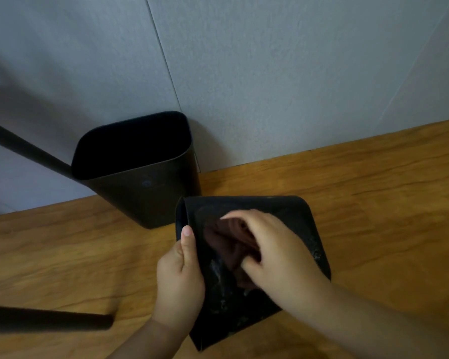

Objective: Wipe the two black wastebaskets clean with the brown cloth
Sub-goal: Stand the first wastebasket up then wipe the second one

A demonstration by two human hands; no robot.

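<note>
1. A wooden floor (pixel 373 203) with an orange-brown grain runs up to a grey panelled wall (pixel 270 73), which has thin seams between its panels.
2. Two dark bars (pixel 36 154) cross the left side, one slanting down to the upright wastebasket and one low near the bottom edge (what they belong to cannot be told).
3. The upright wastebasket (pixel 140 187) stands on the floor close against the wall, its mouth open upward.
4. The second wastebasket (pixel 290 216) lies tipped in front of it, with pale smears on its dark surface.
5. The left hand (pixel 179 275) grips this basket's left edge, thumb lying on top along the rim and fingers curled underneath.
6. The right hand (pixel 270 252) presses the brown cloth (pixel 233 244) onto the basket's surface, its fingers bent over the bunched fabric and holding it.
</note>
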